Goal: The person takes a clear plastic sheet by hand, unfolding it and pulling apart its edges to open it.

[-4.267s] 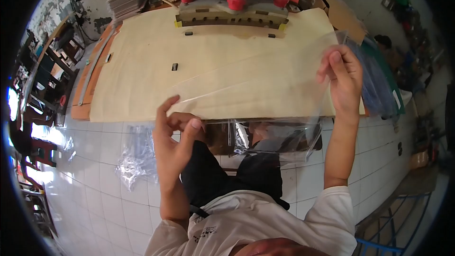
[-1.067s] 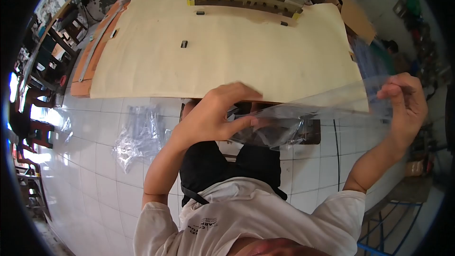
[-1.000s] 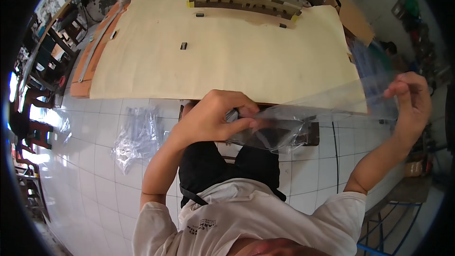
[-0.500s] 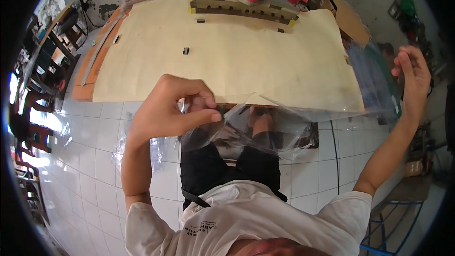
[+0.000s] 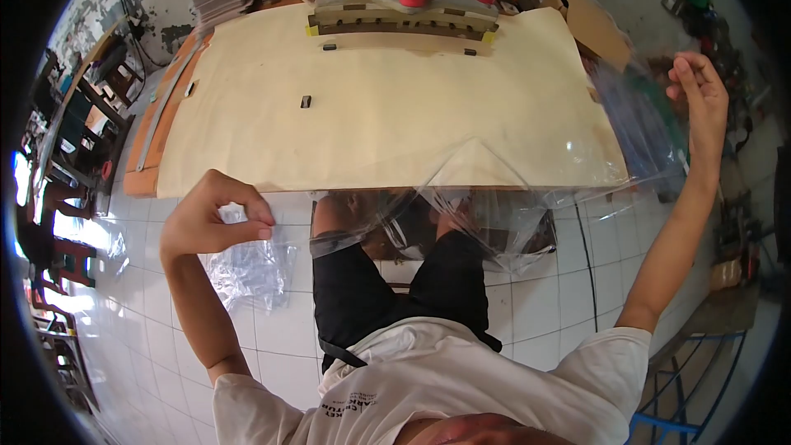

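A clear plastic sheet (image 5: 486, 222) stretches between my hands, over my thighs and the near edge of the table; it is creased, and the table shows through it. My left hand (image 5: 216, 218) is beyond the sheet's left end, with thumb and fingertips pinched together on its thin edge. Raised at the far right, my right hand (image 5: 702, 91) has its fingers closed on the sheet's other end. The pale covering (image 5: 395, 107) of the table lies beneath part of the plastic.
A press-like machine (image 5: 404, 12) with red cylinders stands at the table's back. Small dark blocks (image 5: 306, 102) dot the surface, and a metal ruler (image 5: 165, 111) lies along its left side. Crumpled clear plastic (image 5: 251, 268) is below left; cardboard (image 5: 589, 25) leans back right.
My left hand has moved left and slightly down, away from the middle, drawing the plastic out wider. My right hand has shifted slightly up and left. The view has shifted a little.
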Tool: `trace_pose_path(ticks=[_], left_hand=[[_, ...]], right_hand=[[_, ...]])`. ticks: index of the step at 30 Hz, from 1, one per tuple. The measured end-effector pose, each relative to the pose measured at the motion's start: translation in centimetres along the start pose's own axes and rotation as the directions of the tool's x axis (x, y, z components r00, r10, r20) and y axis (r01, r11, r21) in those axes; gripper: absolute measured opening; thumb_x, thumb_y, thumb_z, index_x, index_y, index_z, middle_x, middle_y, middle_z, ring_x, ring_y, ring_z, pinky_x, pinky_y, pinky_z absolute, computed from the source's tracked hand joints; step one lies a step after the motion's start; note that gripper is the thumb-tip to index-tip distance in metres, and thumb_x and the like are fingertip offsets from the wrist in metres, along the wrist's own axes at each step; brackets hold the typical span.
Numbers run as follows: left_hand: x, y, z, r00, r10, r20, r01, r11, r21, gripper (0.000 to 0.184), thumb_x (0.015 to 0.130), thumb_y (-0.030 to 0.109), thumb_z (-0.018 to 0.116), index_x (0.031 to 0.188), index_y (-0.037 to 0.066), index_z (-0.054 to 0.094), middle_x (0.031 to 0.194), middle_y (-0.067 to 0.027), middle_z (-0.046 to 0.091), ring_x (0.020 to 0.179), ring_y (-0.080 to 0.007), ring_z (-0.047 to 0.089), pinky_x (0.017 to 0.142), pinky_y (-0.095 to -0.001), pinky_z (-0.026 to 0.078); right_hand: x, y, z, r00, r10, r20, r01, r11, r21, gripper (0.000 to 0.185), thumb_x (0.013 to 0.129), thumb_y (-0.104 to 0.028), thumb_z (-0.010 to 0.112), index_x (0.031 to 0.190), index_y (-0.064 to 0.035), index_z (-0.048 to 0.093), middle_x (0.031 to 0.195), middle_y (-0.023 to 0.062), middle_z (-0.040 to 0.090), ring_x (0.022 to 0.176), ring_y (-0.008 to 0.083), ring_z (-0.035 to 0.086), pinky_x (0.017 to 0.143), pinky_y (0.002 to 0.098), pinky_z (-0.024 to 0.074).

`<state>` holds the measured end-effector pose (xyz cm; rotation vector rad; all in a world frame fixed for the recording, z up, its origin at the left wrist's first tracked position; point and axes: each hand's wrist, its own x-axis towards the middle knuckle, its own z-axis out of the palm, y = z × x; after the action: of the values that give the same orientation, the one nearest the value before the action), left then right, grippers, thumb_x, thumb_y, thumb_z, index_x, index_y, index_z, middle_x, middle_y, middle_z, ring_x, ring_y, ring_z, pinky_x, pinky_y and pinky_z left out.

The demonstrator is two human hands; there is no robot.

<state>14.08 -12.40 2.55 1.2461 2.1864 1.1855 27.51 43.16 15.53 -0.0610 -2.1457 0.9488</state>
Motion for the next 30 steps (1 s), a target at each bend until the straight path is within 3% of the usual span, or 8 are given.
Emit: trace_pose_path(ticks=[5, 9, 17, 19, 25, 26, 29, 30], left_hand=[[-1.4, -0.2, -2.3, 0.972, -0.021, -0.232, -0.008, 0.992, -0.125, 0.013, 0.068, 0.002, 0.079, 0.076, -0.002, 0.069, 0.070, -0.0083, 0.068, 0.065, -0.0146, 0.065, 0.061, -0.0259, 0.049], [-1.6, 0.5, -3.4, 0.948, -0.064, -0.311, 0.019, 0.989, -0.146, 0.013, 0.068, 0.001, 0.077, 0.076, -0.001, 0.067, 0.070, -0.0060, 0.065, 0.064, -0.0124, 0.061, 0.062, -0.0256, 0.048], [-1.5, 0.8, -4.9, 0.941, -0.124, -0.315, 0.088, 0.988, -0.127, 0.015, 0.069, 0.001, 0.076, 0.081, 0.000, 0.066, 0.073, -0.0049, 0.064, 0.066, -0.0116, 0.061, 0.062, -0.0243, 0.047], [-1.3, 0.8, -4.5, 0.922, -0.118, -0.368, 0.137, 0.990, 0.026, 0.017, 0.069, 0.000, 0.077, 0.081, 0.000, 0.066, 0.076, -0.0050, 0.066, 0.065, -0.0117, 0.061, 0.062, -0.0253, 0.048], [0.7, 0.7, -2.5, 0.977, -0.156, -0.143, 0.197, 0.920, 0.339, 0.026, 0.067, -0.001, 0.077, 0.090, 0.000, 0.065, 0.078, -0.0094, 0.068, 0.067, -0.0164, 0.067, 0.064, -0.0300, 0.049], [1.2, 1.0, -2.1, 0.981, -0.173, -0.082, 0.192, 0.896, 0.400, 0.032, 0.068, 0.000, 0.077, 0.097, 0.001, 0.063, 0.078, -0.0113, 0.067, 0.067, -0.0210, 0.068, 0.066, -0.0306, 0.050], [3.1, 2.0, 0.1, 0.977, -0.203, -0.059, 0.210, 0.911, 0.354, 0.041, 0.066, 0.001, 0.079, 0.104, 0.002, 0.063, 0.078, -0.0107, 0.067, 0.070, -0.0235, 0.067, 0.069, -0.0320, 0.051], [3.7, 1.8, 0.9, 0.993, -0.119, -0.013, 0.117, 0.934, 0.338, 0.047, 0.066, 0.006, 0.080, 0.109, 0.003, 0.062, 0.081, -0.0117, 0.067, 0.074, -0.0244, 0.067, 0.071, -0.0333, 0.051]], right_hand=[[-0.6, -0.6, 0.3, 0.999, 0.012, -0.047, -0.014, 0.999, -0.046, 0.021, 0.090, -0.024, 0.069, 0.101, -0.0071, 0.067, 0.081, -0.0028, 0.062, 0.069, 0.0037, 0.055, 0.063, 0.0179, 0.0456], [-0.8, -0.9, 0.0, 0.997, 0.040, -0.071, -0.044, 0.997, -0.060, 0.025, 0.090, -0.027, 0.069, 0.105, -0.0067, 0.065, 0.082, -0.0028, 0.061, 0.068, 0.0050, 0.054, 0.064, 0.0184, 0.0444], [-1.1, -0.9, -0.3, 0.995, -0.025, -0.092, 0.022, 0.999, -0.039, 0.023, 0.090, -0.027, 0.069, 0.103, -0.0077, 0.067, 0.082, -0.0016, 0.064, 0.068, 0.0052, 0.057, 0.064, 0.0181, 0.0457], [-1.6, -1.3, 0.0, 0.993, -0.028, -0.111, 0.023, 0.999, -0.044, 0.024, 0.090, -0.027, 0.069, 0.104, -0.0075, 0.067, 0.083, -0.0013, 0.064, 0.068, 0.0051, 0.057, 0.064, 0.0180, 0.0459], [-3.1, -3.5, 1.4, 0.976, -0.194, -0.102, 0.190, 0.981, -0.048, 0.020, 0.090, -0.019, 0.069, 0.105, -0.0056, 0.068, 0.086, 0.0000, 0.066, 0.075, 0.0060, 0.061, 0.064, 0.0188, 0.0483], [-3.4, -4.2, 1.8, 0.971, -0.225, -0.080, 0.219, 0.973, -0.073, 0.019, 0.090, -0.018, 0.068, 0.105, -0.0051, 0.068, 0.087, 0.0005, 0.066, 0.076, 0.0062, 0.061, 0.064, 0.0189, 0.0487], [-4.1, -6.0, 3.0, 0.959, -0.280, -0.047, 0.275, 0.956, -0.099, 0.019, 0.090, -0.016, 0.068, 0.105, -0.0043, 0.068, 0.089, 0.0014, 0.067, 0.078, 0.0065, 0.062, 0.064, 0.0190, 0.0491], [-4.3, -6.6, 3.3, 0.951, -0.306, -0.038, 0.302, 0.949, -0.097, 0.019, 0.091, -0.016, 0.067, 0.105, -0.0040, 0.068, 0.089, 0.0018, 0.067, 0.078, 0.0064, 0.062, 0.064, 0.0188, 0.0491]])
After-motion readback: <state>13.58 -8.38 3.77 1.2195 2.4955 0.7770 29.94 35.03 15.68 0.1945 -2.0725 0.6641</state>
